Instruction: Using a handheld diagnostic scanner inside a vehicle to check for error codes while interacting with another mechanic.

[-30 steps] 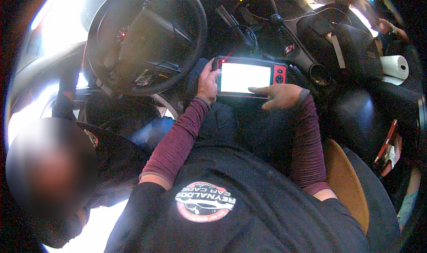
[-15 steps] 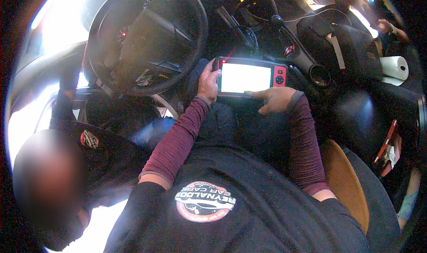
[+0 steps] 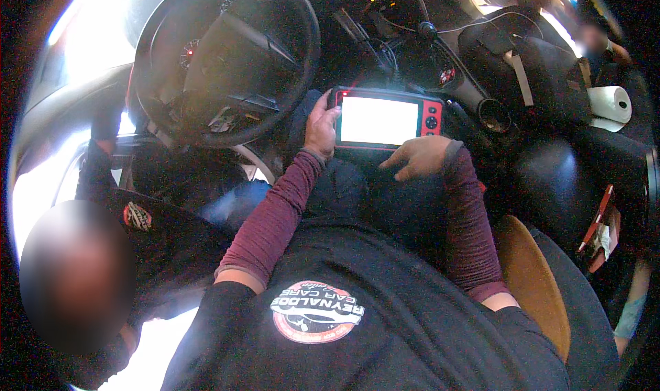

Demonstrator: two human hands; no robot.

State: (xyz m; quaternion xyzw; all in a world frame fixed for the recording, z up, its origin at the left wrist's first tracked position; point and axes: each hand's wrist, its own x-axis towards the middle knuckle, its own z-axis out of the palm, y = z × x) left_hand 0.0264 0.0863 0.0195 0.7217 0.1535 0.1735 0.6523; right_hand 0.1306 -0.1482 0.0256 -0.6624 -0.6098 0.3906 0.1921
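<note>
A red and black diagnostic scan tool (image 3: 430,123) lies upright to me above my lap, its bright screen washed out white. My left hand (image 3: 321,130) grips its left end, thumb on the front edge and fingers behind. Just below the screen's lower right corner is my right hand (image 3: 421,159), its index finger stretched out and apart from the screen, the other fingers loosely bent. Nothing shows in that right hand. Maroon sleeves cover both my forearms.
The steering wheel (image 3: 227,61) rises beyond my left hand. A cup holder (image 3: 493,115) and console are right of the tool. A paper roll (image 3: 610,105) and black bag (image 3: 529,64) occupy the passenger side. Another person (image 3: 165,253) is close at my left; someone else (image 3: 605,44) is at far right.
My right hand has drawn back from the lower edge of the screen, down toward me. My left hand keeps its hold on the scan tool.
</note>
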